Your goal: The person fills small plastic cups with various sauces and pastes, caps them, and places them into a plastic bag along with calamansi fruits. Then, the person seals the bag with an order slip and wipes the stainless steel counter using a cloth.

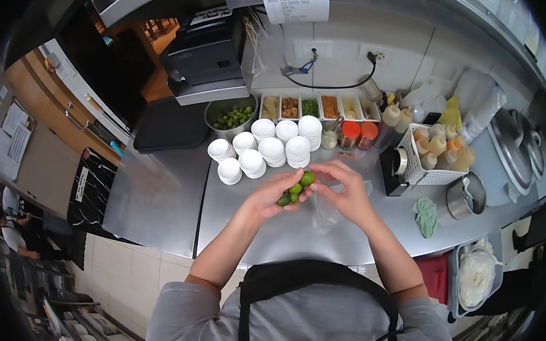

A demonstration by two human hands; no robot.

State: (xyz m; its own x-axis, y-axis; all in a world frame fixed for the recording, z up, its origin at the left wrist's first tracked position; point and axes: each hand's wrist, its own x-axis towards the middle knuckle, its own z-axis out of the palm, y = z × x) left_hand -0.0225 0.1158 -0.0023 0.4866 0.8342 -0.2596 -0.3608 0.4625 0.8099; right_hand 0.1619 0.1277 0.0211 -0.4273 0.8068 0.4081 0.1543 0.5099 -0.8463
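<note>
Several small green limes (pixel 295 191) rest in my left hand (pixel 267 195), its fingers curled around them above the steel counter. My right hand (pixel 344 189) meets it from the other side, thumb and index finger bent around the uppermost lime (pixel 307 178). A clear plastic bag (pixel 328 216) lies below my right hand; whether any finger touches it is hard to make out. Just beyond my hands are stacks of small white cups (pixel 273 150). A metal bowl (pixel 210 121) of similar green limes stands behind them, to the left.
Food trays (pixel 289 108) line the wall, with red-lidded jars (pixel 349 133) in front. To the right are a white basket (pixel 422 171) of squeeze bottles, a green cloth (pixel 425 217) and a steel pot (pixel 466 196). A black printer (pixel 205 58) stands at the back left.
</note>
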